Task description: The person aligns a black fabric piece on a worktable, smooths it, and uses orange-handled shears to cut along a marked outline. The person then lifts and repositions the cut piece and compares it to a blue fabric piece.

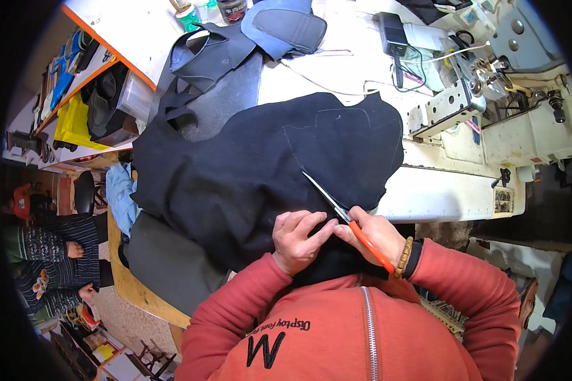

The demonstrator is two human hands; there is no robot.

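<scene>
A large piece of black fabric [222, 171] lies in soft folds over the table, with thin chalk outlines on its right part. In my right hand [376, 236] is a pair of scissors [370, 246] with orange handles; the blades lie over the fabric, their tip at a chalk line, and look nearly closed. My left hand [299, 240] is just left of the scissors, its fingers bent over the near part of the fabric and gripping it. Its fingertips come close to my right thumb.
At the right stands a sewing machine [445, 111] on a white table [445, 193]. Dark cut pieces [285, 28] lie at the back beside a black power adapter [393, 35]. A grey sheet [171, 260] hangs over the left edge. Another person [51, 257] sits at far left.
</scene>
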